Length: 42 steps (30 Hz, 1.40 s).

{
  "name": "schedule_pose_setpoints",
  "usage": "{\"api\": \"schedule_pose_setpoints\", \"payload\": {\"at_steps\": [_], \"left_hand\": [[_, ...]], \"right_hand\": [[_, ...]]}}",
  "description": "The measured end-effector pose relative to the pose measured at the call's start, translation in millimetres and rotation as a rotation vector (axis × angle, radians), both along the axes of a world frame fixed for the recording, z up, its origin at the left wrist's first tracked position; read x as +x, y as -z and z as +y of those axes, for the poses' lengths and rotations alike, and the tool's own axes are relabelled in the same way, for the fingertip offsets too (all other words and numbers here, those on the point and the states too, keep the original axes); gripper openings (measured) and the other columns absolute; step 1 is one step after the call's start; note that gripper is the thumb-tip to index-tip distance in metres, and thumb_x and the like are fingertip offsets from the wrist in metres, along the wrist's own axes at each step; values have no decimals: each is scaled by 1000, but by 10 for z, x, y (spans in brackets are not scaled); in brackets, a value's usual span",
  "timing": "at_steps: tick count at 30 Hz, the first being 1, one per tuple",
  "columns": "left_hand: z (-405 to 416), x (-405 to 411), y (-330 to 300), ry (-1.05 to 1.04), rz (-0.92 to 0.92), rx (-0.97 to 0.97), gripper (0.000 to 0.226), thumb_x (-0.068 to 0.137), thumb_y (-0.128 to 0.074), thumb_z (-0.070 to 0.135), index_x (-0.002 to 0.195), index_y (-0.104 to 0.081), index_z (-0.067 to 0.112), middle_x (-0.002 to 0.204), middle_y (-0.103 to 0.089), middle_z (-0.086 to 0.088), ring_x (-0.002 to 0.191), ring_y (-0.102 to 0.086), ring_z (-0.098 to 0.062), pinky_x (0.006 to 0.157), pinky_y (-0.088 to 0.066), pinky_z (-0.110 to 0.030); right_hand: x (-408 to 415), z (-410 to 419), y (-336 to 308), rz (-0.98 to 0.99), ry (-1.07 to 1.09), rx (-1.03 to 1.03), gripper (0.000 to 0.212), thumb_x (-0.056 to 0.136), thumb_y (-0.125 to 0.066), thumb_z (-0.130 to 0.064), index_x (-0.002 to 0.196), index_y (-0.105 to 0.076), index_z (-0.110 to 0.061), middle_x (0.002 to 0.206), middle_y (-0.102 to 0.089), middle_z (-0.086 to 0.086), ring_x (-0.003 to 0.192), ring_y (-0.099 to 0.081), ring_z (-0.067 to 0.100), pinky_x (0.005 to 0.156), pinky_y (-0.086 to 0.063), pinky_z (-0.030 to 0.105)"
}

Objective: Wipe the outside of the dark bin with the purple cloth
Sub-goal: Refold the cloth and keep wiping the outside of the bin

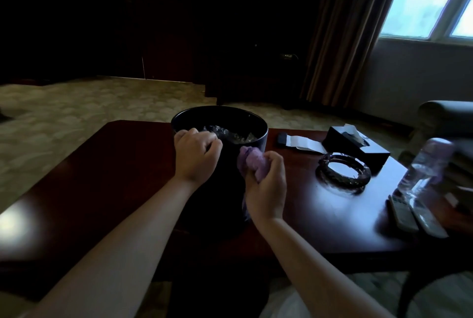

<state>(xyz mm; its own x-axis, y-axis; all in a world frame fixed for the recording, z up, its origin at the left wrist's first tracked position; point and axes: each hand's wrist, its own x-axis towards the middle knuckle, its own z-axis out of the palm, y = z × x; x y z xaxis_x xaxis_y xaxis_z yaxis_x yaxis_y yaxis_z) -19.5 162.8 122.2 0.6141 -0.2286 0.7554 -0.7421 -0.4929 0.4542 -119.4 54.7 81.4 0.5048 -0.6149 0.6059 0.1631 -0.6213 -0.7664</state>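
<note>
A dark round bin [225, 184] stands upright on a dark red wooden table [102, 164], with crumpled clear plastic [230, 134] inside it. My left hand [195, 156] grips the bin's near rim, fingers curled over the edge. My right hand [266, 184] holds a bunched purple cloth [249, 160] pressed against the bin's outer wall on its right side, just below the rim. A strip of the cloth hangs down behind my right wrist.
Right of the bin lie a glass ashtray [344, 173], a black tissue box [355, 145], a small dark object with a white paper [297, 141], a clear plastic bottle [422, 172] and two remotes [414, 215]. An armchair [445, 118] stands at far right.
</note>
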Motion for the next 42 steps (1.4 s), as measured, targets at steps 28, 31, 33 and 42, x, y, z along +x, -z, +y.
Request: {"api": "schedule_pose_setpoints", "payload": {"at_steps": [28,31,33,42], "left_hand": [[287,103,-3,54,-97,-37,43,77,-42,36,43,-18,27,37,-22,10,42,-29,-4,69,-29,-30],[295,100,-20,99,-124,-33,43,76,-45,32,43,-17,30,36,-18,11,39,-32,-7,64,-30,-32],[299,105,-25,120,-109,-33,42,75,-44,30,42,-17,29,35,-18,11,41,-36,-6,62,-32,-33],[310,97,-54,106,-89,-23,38,70,-41,27,43,-15,24,36,-16,8,37,-17,-9,55,-29,-30]], "right_hand": [[-85,309,445,85,-31,-348,54,70,-77,-5,110,-47,-26,101,-56,8,78,-62,22,61,-49,21],[-133,342,545,111,-69,-287,40,76,-67,-11,113,-54,-19,104,-58,7,82,-64,25,62,-52,29],[-108,365,385,17,-13,-273,44,73,-72,-7,111,-53,-19,102,-58,6,82,-60,16,64,-45,19],[-66,369,560,34,32,-360,60,67,-83,-3,109,-47,-24,101,-43,-9,75,-62,17,62,-34,9]]}}
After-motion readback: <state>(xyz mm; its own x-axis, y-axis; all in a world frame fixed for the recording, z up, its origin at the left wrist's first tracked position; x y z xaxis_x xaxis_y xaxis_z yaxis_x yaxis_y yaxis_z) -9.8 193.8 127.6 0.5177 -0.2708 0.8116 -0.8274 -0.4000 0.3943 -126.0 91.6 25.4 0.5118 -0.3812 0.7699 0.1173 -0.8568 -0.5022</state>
